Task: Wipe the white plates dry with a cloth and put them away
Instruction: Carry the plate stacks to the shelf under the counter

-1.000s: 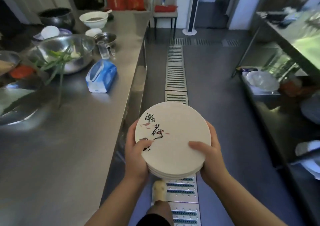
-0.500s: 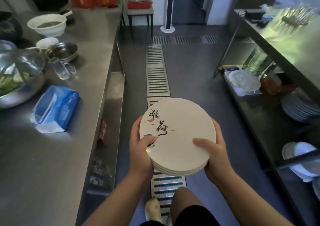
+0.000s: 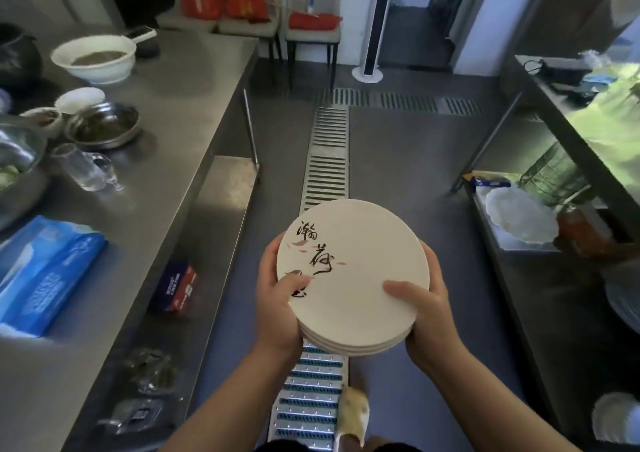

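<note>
A stack of white plates (image 3: 360,264) with black brush writing on the top one is held at waist height over the aisle floor. My left hand (image 3: 280,309) grips the stack's left edge, thumb on top and fingers underneath. On the opposite edge, my right hand (image 3: 424,313) grips it the same way. No cloth is in view.
A steel counter (image 3: 145,188) runs along the left with a blue tissue pack (image 3: 41,275), bowls and a glass. On the right, a low steel shelf (image 3: 540,278) holds other plates (image 3: 620,299) and a tray. A floor drain grate (image 3: 327,160) runs down the aisle; chairs stand at its far end.
I have walked forward along the aisle with the stack. The left counter's items have slid back past me and the right shelf has come closer. My grip on the plates is unchanged.
</note>
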A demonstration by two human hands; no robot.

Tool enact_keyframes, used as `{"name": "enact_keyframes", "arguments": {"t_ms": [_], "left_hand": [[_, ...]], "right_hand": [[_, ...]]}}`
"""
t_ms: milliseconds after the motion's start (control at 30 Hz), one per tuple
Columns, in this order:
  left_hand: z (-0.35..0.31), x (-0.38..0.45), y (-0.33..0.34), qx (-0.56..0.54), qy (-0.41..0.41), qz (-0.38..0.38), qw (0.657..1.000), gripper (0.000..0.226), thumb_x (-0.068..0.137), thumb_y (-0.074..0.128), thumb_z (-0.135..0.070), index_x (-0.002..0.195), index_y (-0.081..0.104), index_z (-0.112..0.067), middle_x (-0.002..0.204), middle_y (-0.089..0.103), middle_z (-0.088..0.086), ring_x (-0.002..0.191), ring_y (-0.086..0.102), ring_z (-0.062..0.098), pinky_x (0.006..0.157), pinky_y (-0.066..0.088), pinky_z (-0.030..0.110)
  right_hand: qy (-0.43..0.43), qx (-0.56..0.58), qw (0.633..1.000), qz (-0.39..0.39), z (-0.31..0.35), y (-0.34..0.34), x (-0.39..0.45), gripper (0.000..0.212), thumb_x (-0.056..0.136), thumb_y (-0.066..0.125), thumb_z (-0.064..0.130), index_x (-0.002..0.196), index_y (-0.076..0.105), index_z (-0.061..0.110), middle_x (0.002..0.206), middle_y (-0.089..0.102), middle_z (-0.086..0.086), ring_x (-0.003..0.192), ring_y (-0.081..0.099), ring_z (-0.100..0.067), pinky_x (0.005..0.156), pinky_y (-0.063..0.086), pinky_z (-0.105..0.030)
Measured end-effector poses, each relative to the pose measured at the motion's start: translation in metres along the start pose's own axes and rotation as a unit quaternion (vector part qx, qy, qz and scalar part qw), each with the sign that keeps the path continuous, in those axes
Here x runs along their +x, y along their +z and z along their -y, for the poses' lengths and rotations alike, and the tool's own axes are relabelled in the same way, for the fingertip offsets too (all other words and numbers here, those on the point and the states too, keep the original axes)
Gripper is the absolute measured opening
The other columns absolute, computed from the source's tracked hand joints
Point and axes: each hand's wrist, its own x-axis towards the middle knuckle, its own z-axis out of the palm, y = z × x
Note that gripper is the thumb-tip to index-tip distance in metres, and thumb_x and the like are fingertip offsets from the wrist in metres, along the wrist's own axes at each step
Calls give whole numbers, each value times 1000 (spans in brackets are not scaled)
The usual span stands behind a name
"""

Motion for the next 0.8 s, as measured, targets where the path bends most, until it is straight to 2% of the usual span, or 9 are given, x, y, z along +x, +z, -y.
{"name": "enact_keyframes", "arguments": {"t_ms": [67,133,200,267,333,467,567,667,800], "left_hand": [[1,17,17,-10,7,-20,1000,55,64,52,-5,113,64,-28,114,71,7,103,68,31,77,58,45],[2,35,28,-6,15,-41,999,54,65,53,-6,112,64,-29,115,70,8,104,68,33,82,55,50],[0,53,34,-5,19,-57,998,55,66,53,-6,117,62,-26,117,69,7,106,67,33,83,55,51],[-3,73,37,-7,18,-73,997,57,67,53,-7,122,60,-23,118,69,7,107,67,33,82,56,51],[-7,98,38,-10,20,-84,996,58,67,53,-7,123,59,-22,118,69,8,106,67,33,79,58,49],[-16,159,38,-18,20,-84,996,59,68,54,-7,125,57,-22,116,70,6,102,69,30,70,60,40],[-28,206,38,-23,20,-83,996,60,67,54,-9,125,57,-24,111,71,2,99,70,26,65,59,34],[-40,252,41,-18,24,-84,996,59,67,53,-8,124,57,-24,109,72,0,98,71,25,64,60,35],[-56,299,49,-30,30,-87,995,61,67,52,-6,127,56,-18,111,72,4,97,71,26,63,60,34]], "right_hand": [[7,-1,1000,16,8,-5,30,78,47,72,23,123,56,26,118,66,0,106,65,-23,72,57,-36],[14,-9,999,32,13,-7,57,75,50,71,15,123,56,26,119,66,-1,107,64,-24,73,57,-37],[21,-13,998,50,16,-3,83,71,55,66,8,123,55,26,118,66,0,106,65,-24,73,57,-37],[31,-15,997,66,16,5,109,73,54,69,10,124,55,27,118,65,0,106,65,-25,75,58,-40],[40,-19,996,76,14,13,137,74,52,70,13,123,55,28,118,65,0,106,64,-26,76,59,-43],[51,-16,995,84,11,39,198,69,58,64,6,122,55,27,116,66,-1,106,64,-29,75,59,-45],[53,-9,995,85,12,61,244,70,56,66,7,122,56,27,117,66,-2,107,64,-30,80,58,-51],[49,-21,994,92,15,82,285,76,52,71,13,125,54,27,120,64,-2,106,64,-28,79,58,-51],[51,-20,994,95,23,101,331,71,57,67,9,124,54,27,119,64,-2,106,64,-29,79,58,-53]]}}
